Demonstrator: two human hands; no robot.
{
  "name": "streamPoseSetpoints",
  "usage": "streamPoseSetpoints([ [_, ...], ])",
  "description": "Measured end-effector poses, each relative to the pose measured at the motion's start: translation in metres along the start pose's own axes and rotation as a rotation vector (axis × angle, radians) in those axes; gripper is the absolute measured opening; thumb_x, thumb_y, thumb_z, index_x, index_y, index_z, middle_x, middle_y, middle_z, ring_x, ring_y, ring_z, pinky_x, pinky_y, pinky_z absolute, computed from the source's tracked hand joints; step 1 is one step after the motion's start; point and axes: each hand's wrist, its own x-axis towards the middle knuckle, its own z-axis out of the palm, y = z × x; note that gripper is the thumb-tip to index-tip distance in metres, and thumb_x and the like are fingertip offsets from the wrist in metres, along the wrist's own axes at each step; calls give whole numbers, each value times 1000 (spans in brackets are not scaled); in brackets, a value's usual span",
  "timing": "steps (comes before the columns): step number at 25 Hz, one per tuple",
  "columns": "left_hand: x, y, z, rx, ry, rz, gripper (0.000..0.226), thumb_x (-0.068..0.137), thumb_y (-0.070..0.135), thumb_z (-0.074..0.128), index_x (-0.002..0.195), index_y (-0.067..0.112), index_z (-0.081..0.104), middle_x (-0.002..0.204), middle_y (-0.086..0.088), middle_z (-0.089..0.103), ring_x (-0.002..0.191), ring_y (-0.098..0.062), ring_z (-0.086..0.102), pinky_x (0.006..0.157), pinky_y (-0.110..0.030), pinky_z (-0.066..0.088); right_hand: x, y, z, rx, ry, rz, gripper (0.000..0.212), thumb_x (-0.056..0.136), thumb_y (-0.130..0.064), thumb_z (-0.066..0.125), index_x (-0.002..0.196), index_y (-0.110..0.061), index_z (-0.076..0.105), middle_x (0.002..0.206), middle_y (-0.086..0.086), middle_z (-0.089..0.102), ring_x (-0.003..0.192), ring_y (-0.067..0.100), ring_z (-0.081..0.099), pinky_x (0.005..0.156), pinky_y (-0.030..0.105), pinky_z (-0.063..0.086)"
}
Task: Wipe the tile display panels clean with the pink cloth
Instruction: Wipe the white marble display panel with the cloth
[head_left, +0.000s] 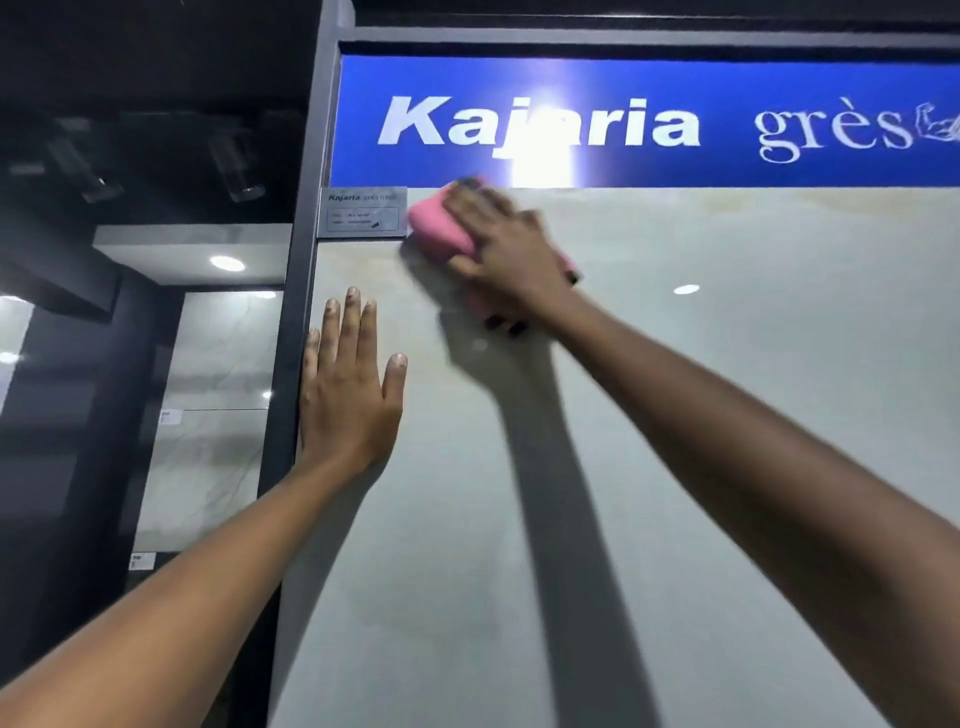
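The fingers (483, 208) of the right hand (511, 249) lie spread and nearly straight over a bunched pink cloth (441, 231), pressing it flat against the glossy pale grey-green tile display panel (675, 415); they press the wad rather than curl round it. The cloth sits in the panel's upper left corner, just beside a small grey label plate (362, 212) and just under the blue branded header strip with white lettering (623, 122). Part of the cloth shows again below the heel of the hand, so the palm covers its middle.

The left hand (349, 395) rests flat on the panel, fingers straight and close together, its little-finger side against the dark grey metal frame post (298, 312). It holds nothing and appears to brace the body.

The cloth looks soft, light and limp; it will likely fold and slide under the palm, so broad flat pressure across its middle should keep it from rolling up. The tile face is hard, stiff and very smooth, mirroring both arms and the ceiling lights, so the cloth should glide with little drag. Most of the panel lies below and to the right of the cloth, and I judge that much of the wiping remains.
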Motion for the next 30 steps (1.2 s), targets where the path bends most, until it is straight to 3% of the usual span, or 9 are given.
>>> streamPoseSetpoints([
  [4, 1, -1, 0, 9, -11, 8, 66, 96, 42, 20, 156, 17, 8, 163, 5, -4, 150, -12, -7, 117, -27, -12, -27, 129, -44, 103, 257, 572, 73, 77, -51, 33, 141, -19, 44, 149, 2, 42, 136, 27, 35, 105, 41, 28],
  [7, 1, 8, -3, 3, 2, -27, 69, 95, 45, 17, 155, 13, 13, 164, 1, 1, 150, -16, -2, 119, -32, -7, -94, 121, -41, 55, 258, 644, 76, 79, -40, 37, 150, -16, 32, 156, 6, 31, 137, 30, 28, 107, 48, 26],
  [11, -1, 74, 3, -174, 60, -40, 73, 92, 50, 15, 151, 9, 26, 162, -7, 16, 150, -22, 10, 120, -37, 2, -211, 42, 11, -81, 34, -323, 79, 72, -44, 46, 144, -14, 39, 150, 10, 44, 133, 29, 35, 96, 41, 37],
  [13, -3, 111, 17, -169, 19, -25, 76, 90, 53, 13, 153, 12, 21, 163, -4, 11, 150, -21, 5, 120, -37, 0, -208, 79, 4, -116, 24, -456, 76, 73, -45, 46, 141, -12, 45, 146, 10, 48, 130, 30, 41, 92, 38, 40],
  [18, -9, 125, 35, 56, 6, -86, 73, 94, 53, 13, 156, 14, 8, 164, -3, -2, 150, -22, -5, 121, -42, -3, -127, 226, -65, 50, 255, 623, 71, 85, -40, 40, 152, -20, 31, 161, 1, 22, 147, 18, 15, 113, 46, 17],
  [20, -11, 123, 35, 56, 22, -79, 72, 95, 52, 12, 155, 14, 8, 164, -2, -2, 150, -22, -5, 121, -42, -3, -96, 235, -78, 92, 232, 720, 67, 89, -40, 39, 152, -22, 28, 162, -3, 18, 149, 18, 10, 115, 50, 14],
  [23, -9, 123, 35, 43, 28, -47, 69, 94, 47, 9, 155, 13, 12, 163, -3, 3, 151, -22, -1, 120, -39, -3, -80, 174, -57, 241, 192, 443, 68, 85, -43, 40, 150, -27, 35, 161, -3, 22, 148, 12, 15, 113, 35, 15],
  [27, -5, 106, 22, -283, -48, -56, 62, 94, 33, 21, 152, 13, 25, 162, -1, 13, 150, -20, 7, 118, -31, -1, -182, 51, 2, 61, 35, -277, 73, 73, -43, 41, 142, -22, 49, 152, 0, 41, 144, 22, 31, 93, 37, 30],
  [30, -29, 109, 11, -264, -95, 29, 64, 93, 37, 27, 153, 15, 25, 162, 2, 13, 150, -16, 6, 118, -28, -1, -201, 67, -1, 33, -42, -481, 71, 74, -41, 43, 141, -18, 52, 150, 2, 44, 140, 27, 38, 87, 34, 30],
])
